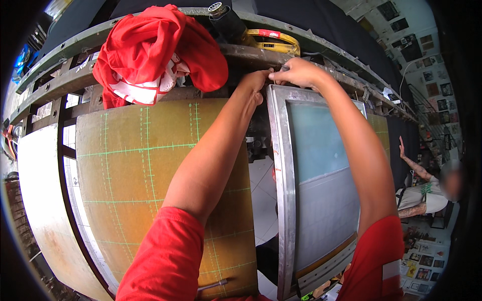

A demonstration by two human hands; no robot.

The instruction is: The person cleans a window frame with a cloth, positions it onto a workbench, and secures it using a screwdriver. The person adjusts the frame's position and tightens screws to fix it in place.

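Both my arms reach to the far rail, past the upper left corner of a metal-framed mesh screen point(285, 195). My left hand point(257, 82) is closed beside that corner, its fingers partly hidden against the dark rail. Close to it on the right, my right hand point(297, 73) bends over the frame's top edge with thumb and fingers pinched together. Whatever lies between the fingers is too small to make out. The screen's mesh is pale blue at the far end and greyish nearer me. Left of it lies a tan board point(165, 170) marked with green grid lines.
A crumpled red and white cloth point(160, 50) hangs over the rail point(70, 83). A yellow and black power tool point(273, 41) rests behind my hands. A pen point(213, 286) lies on the board's near edge. A white panel point(50, 200) stands left; another person point(427, 193) is at right.
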